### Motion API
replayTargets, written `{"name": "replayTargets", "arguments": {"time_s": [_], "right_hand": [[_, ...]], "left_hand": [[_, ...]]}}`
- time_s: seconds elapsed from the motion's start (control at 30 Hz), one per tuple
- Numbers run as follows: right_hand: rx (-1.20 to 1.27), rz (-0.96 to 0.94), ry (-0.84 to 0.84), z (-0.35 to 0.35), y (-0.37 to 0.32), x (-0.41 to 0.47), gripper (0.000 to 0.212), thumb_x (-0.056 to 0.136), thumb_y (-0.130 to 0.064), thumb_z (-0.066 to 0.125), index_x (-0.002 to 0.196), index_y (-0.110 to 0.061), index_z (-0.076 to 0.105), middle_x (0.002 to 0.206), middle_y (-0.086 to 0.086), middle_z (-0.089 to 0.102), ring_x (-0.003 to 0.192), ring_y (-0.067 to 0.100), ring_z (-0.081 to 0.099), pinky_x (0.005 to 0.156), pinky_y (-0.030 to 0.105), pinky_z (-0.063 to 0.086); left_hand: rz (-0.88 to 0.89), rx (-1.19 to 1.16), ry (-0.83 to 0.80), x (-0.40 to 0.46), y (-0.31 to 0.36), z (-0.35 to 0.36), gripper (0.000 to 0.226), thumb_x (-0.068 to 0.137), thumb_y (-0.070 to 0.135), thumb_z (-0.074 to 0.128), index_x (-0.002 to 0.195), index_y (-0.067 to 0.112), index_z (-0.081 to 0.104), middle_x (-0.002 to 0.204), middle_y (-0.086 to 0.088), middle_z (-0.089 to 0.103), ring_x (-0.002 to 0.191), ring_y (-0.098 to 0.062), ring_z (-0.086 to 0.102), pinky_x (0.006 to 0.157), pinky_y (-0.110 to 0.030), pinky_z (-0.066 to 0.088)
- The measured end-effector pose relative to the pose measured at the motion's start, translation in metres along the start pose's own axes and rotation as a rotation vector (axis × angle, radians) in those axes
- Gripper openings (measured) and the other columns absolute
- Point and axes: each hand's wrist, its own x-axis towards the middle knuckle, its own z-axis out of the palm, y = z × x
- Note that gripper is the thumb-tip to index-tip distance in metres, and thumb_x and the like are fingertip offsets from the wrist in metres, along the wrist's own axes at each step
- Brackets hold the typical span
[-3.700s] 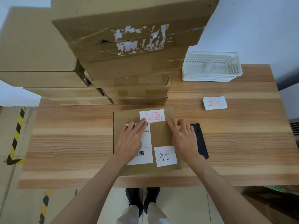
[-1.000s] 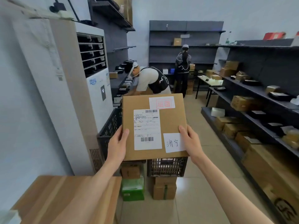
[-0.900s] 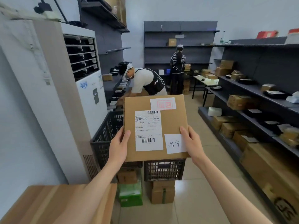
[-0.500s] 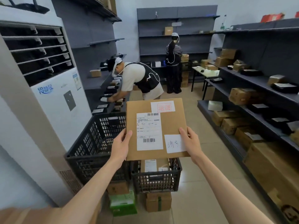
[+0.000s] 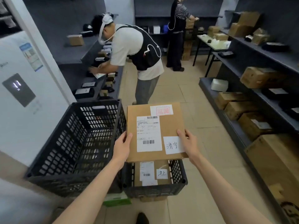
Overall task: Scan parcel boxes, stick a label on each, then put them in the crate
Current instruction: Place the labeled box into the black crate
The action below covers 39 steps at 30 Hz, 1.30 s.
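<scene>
Two bare hands hold a flat cardboard parcel box (image 5: 155, 131) level in front of the body. The left hand (image 5: 122, 147) grips its left edge, thumb on top and fingers curled underneath. The right hand (image 5: 188, 143) grips the right edge the same way, its thumb touching a white handwritten label (image 5: 173, 145) near the lower right corner. A printed shipping label (image 5: 148, 134) with barcodes fills the box's left centre, and a white sticker with a red stamp (image 5: 161, 109) sits near the far edge.

The box hangs in the air directly over a small black slotted crate (image 5: 178, 175) on the floor stack below. That crate already holds another labelled parcel (image 5: 152, 173), lying flat with its labels up. Just to the left stands a larger black crate (image 5: 72, 143); what it holds cannot be made out.

Judging by the labels in place, scanning and sticking look finished, and the step in hand is the drop into the crate. To do it well, keep the box flat, line its edges up inside the smaller crate's rim, lower it onto the parcel below, and only then slide the fingers out.

Beyond, a person in a white shirt and dark vest (image 5: 137, 52) bends over grey shelving on the left. Another person (image 5: 178, 29) stands at the far end. Shelves of cardboard boxes (image 5: 258, 78) line the right wall.
</scene>
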Motion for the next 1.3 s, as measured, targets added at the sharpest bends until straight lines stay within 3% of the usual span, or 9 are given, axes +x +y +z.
{"name": "replayTargets", "arguments": {"time_s": [0.13, 0.23, 0.37, 0.63, 0.8, 0.93, 1.0, 1.2, 1.3], "right_hand": [[-0.035, 0.154, -0.009, 0.022, 0.041, 0.043, 0.026, 0.101, -0.034, 0.059, 0.120, -0.019, 0.065, 0.102, 0.003, 0.077, 0.086, 0.017, 0.074, 0.065, 0.027, 0.054], [-0.044, 0.232, -0.021, 0.033, 0.071, 0.063, 0.016, 0.103, -0.030, 0.057, 0.115, -0.022, 0.065, 0.097, 0.003, 0.077, 0.084, 0.019, 0.074, 0.062, 0.026, 0.055], [-0.083, 0.310, -0.056, 0.042, 0.114, 0.077, 0.027, 0.104, -0.028, 0.055, 0.124, -0.011, 0.063, 0.100, 0.006, 0.077, 0.082, 0.019, 0.075, 0.062, 0.026, 0.057], [-0.153, 0.452, -0.057, 0.051, 0.191, 0.091, 0.029, 0.105, -0.033, 0.051, 0.127, -0.016, 0.058, 0.096, 0.003, 0.074, 0.075, 0.012, 0.072, 0.058, 0.023, 0.056], [-0.201, 0.469, -0.070, 0.058, 0.234, 0.099, 0.030, 0.108, -0.032, 0.046, 0.137, -0.027, 0.044, 0.103, -0.004, 0.067, 0.079, 0.011, 0.067, 0.059, 0.018, 0.051], [-0.210, 0.536, -0.103, 0.062, 0.266, 0.096, 0.036, 0.108, -0.031, 0.044, 0.143, -0.026, 0.040, 0.117, -0.001, 0.065, 0.092, 0.014, 0.068, 0.072, 0.026, 0.054], [-0.235, 0.564, -0.083, 0.064, 0.281, 0.094, 0.039, 0.107, -0.025, 0.045, 0.146, -0.022, 0.042, 0.129, 0.002, 0.063, 0.107, 0.017, 0.064, 0.088, 0.029, 0.051], [-0.273, 0.575, -0.041, 0.067, 0.302, 0.092, 0.039, 0.107, -0.020, 0.047, 0.145, -0.015, 0.046, 0.129, 0.002, 0.062, 0.109, 0.016, 0.061, 0.096, 0.034, 0.049], [-0.275, 0.590, -0.027, 0.067, 0.302, 0.091, 0.038, 0.106, -0.021, 0.047, 0.144, -0.016, 0.047, 0.131, 0.002, 0.063, 0.114, 0.019, 0.061, 0.104, 0.041, 0.049]], "left_hand": [[-0.149, 0.038, -0.039, 0.053, -0.038, 0.010, 0.054, 0.105, 0.045, 0.048, 0.153, 0.022, 0.044, 0.143, 0.003, 0.059, 0.125, -0.018, 0.057, 0.110, -0.043, 0.046], [-0.259, 0.069, -0.054, 0.082, -0.072, 0.018, 0.056, 0.105, 0.046, 0.047, 0.155, 0.023, 0.040, 0.146, 0.003, 0.056, 0.128, -0.020, 0.055, 0.112, -0.047, 0.044], [-0.383, 0.100, -0.047, 0.098, -0.115, 0.031, 0.054, 0.106, 0.045, 0.045, 0.156, 0.026, 0.038, 0.146, 0.003, 0.055, 0.130, -0.022, 0.053, 0.112, -0.048, 0.043], [-0.508, 0.134, 0.000, 0.104, -0.186, 0.060, 0.051, 0.107, 0.043, 0.045, 0.155, 0.028, 0.040, 0.145, 0.004, 0.057, 0.128, -0.021, 0.056, 0.110, -0.048, 0.047], [-0.554, 0.192, -0.003, 0.105, -0.232, 0.071, 0.045, 0.107, 0.045, 0.042, 0.149, 0.031, 0.047, 0.137, 0.004, 0.062, 0.122, -0.020, 0.060, 0.107, -0.050, 0.048], [-0.595, 0.233, -0.001, 0.104, -0.252, 0.076, 0.045, 0.109, 0.037, 0.041, 0.152, 0.025, 0.043, 0.138, 0.009, 0.057, 0.121, -0.016, 0.055, 0.105, -0.039, 0.046], [-0.591, 0.269, 0.008, 0.103, -0.259, 0.078, 0.044, 0.110, 0.030, 0.040, 0.153, 0.021, 0.042, 0.130, 0.011, 0.053, 0.116, -0.013, 0.051, 0.097, -0.031, 0.042], [-0.583, 0.281, -0.011, 0.100, -0.274, 0.079, 0.049, 0.110, 0.029, 0.042, 0.156, 0.018, 0.035, 0.141, 0.003, 0.052, 0.123, -0.015, 0.050, 0.101, -0.031, 0.043], [-0.578, 0.284, -0.016, 0.099, -0.278, 0.076, 0.053, 0.109, 0.030, 0.044, 0.158, 0.018, 0.032, 0.153, -0.004, 0.047, 0.135, -0.023, 0.048, 0.111, -0.039, 0.042]]}}
